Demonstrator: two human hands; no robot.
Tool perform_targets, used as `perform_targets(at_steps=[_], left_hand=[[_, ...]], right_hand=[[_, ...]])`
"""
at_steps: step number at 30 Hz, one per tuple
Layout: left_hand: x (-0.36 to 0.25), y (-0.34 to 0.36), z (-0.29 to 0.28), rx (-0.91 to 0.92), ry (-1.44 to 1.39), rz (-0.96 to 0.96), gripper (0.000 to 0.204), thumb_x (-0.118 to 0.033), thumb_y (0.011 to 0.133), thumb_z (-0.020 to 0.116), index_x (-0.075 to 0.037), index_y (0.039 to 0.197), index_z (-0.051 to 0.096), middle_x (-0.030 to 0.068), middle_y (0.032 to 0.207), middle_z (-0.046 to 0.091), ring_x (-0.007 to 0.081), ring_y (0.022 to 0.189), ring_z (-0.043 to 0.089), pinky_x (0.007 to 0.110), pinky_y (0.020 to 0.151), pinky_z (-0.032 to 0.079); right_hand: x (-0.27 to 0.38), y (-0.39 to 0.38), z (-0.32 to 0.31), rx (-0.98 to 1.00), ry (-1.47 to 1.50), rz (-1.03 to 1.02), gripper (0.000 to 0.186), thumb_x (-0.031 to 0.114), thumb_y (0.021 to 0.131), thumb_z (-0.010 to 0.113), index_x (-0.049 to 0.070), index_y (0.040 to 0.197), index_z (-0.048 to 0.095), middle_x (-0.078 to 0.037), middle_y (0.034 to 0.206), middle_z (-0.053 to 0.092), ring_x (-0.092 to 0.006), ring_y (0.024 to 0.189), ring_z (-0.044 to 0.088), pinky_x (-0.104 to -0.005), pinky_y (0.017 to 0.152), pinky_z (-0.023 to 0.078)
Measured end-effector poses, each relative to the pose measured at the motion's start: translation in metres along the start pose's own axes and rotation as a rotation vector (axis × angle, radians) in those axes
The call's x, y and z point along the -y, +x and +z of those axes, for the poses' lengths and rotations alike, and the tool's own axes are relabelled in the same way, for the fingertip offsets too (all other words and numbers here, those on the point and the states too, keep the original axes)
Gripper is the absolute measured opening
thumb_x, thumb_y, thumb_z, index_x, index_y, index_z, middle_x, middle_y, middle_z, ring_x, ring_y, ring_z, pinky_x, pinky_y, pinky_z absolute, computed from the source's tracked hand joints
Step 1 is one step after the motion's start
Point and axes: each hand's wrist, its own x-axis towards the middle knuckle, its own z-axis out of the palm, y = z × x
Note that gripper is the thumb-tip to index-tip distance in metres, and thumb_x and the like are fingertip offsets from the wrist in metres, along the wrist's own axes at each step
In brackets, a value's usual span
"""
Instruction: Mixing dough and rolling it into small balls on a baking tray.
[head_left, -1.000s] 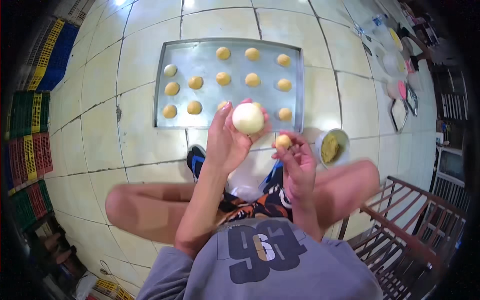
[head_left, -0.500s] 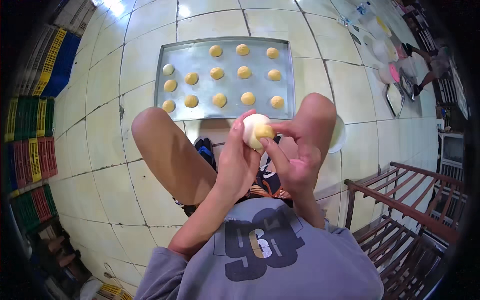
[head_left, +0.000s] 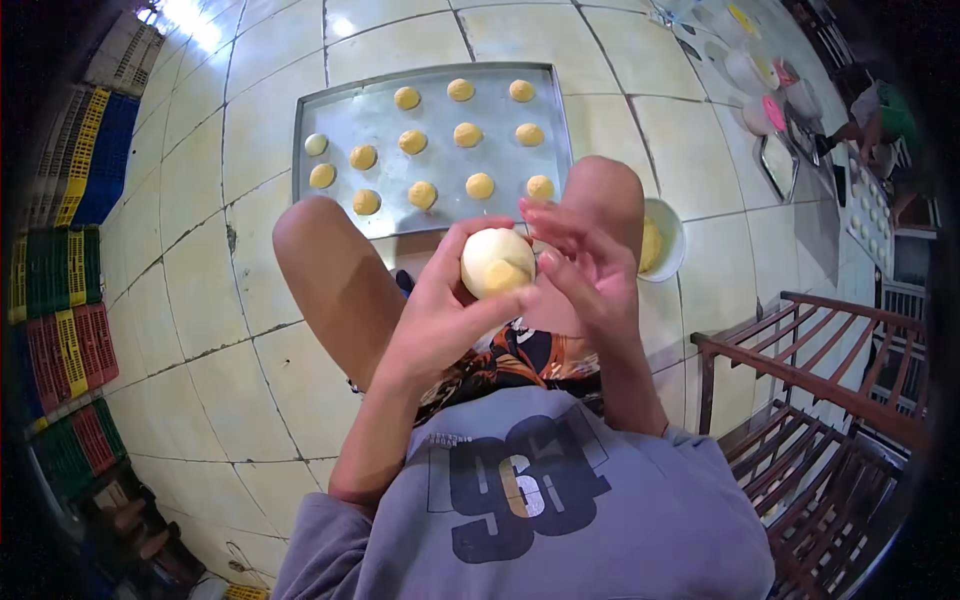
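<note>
My left hand (head_left: 430, 310) is closed around a smooth white dough ball (head_left: 490, 250), held above my lap. On the near side of the ball lies a small patch of yellow dough (head_left: 505, 278), beside my left thumb. Just right of the ball, my right hand (head_left: 590, 270) has its fingers apart and grips nothing; whether a fingertip touches the ball I cannot tell. Ahead, a metal baking tray (head_left: 345, 110) on the floor carries rows of yellow-topped dough balls (head_left: 412, 141). One plain white ball (head_left: 316, 144) sits at the tray's left.
A white bowl (head_left: 676, 240) with a yellow mass in it stands beyond my right knee. Stacked plastic crates (head_left: 60, 310) line the left side. A brown slatted rack (head_left: 810, 345) stands at right. Farther off are tubs (head_left: 765, 115) and another person (head_left: 885, 115).
My right fingers have come away from the yellow piece and spread. The ball has turned in my left hand, the yellow patch now facing nearer me. The whole view has shifted slightly.
</note>
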Motion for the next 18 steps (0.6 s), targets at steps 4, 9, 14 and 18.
perform_targets(at_steps=[4, 9, 14, 18], left_hand=[[0.002, -0.003, -0.008, 0.105, 0.157, 0.032, 0.051, -0.003, 0.075, 0.070, -0.004, 0.121, 0.050, 0.0084, 0.098, 0.062, 0.0148, 0.084, 0.058, 0.023, 0.070, 0.049], [-0.001, -0.007, -0.016, 0.205, 0.388, -0.097, 0.053, 0.002, 0.068, 0.075, -0.003, 0.117, 0.054, 0.0102, 0.103, 0.063, 0.0168, 0.088, 0.059, 0.025, 0.075, 0.050], [0.000, -0.013, -0.018, 0.257, 0.348, -0.138, 0.053, 0.002, 0.065, 0.077, -0.001, 0.114, 0.056, 0.0084, 0.097, 0.064, 0.0163, 0.085, 0.059, 0.026, 0.073, 0.050], [0.002, -0.012, -0.018, 0.257, 0.369, -0.049, 0.047, -0.005, 0.066, 0.075, 0.000, 0.110, 0.058, 0.0068, 0.090, 0.062, 0.0139, 0.076, 0.054, 0.024, 0.068, 0.047]], right_hand=[[0.016, 0.011, 0.000, 0.173, 0.197, 0.184, 0.043, 0.001, 0.078, 0.071, -0.001, 0.120, 0.060, -0.015, 0.121, 0.059, -0.0206, 0.106, 0.058, -0.0313, 0.096, 0.046], [0.017, 0.014, 0.000, 0.394, -0.011, 0.334, 0.038, -0.006, 0.079, 0.065, -0.004, 0.117, 0.060, -0.017, 0.117, 0.062, -0.0203, 0.107, 0.061, -0.0285, 0.093, 0.049], [0.012, 0.017, 0.002, 0.303, 0.061, 0.467, 0.031, -0.006, 0.082, 0.064, -0.003, 0.113, 0.061, -0.015, 0.111, 0.065, -0.0175, 0.104, 0.062, -0.0257, 0.089, 0.050], [0.011, 0.017, 0.000, 0.215, 0.272, 0.601, 0.027, -0.004, 0.084, 0.062, -0.003, 0.111, 0.061, -0.015, 0.110, 0.066, -0.0160, 0.102, 0.062, -0.0260, 0.089, 0.050]])
